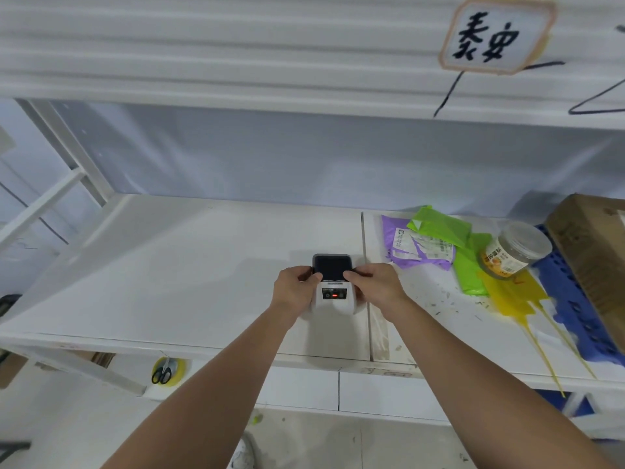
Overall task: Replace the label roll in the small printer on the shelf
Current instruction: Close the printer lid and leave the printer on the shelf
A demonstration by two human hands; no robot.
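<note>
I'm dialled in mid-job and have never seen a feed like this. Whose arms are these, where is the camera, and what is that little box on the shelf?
There is no robot: a person wears one wide-angle camera on the head, so you look down along their two bare arms. The left hand and right hand grip the sides of the small white label printer, fingertips at the edges of its dark lid. The lid looks closed; no label roll is visible. The printer stands on a white shelf. To the right lie purple, green and yellow bags, a clear jar, and a cardboard box. Scissors hang below the shelf's front edge.
</note>
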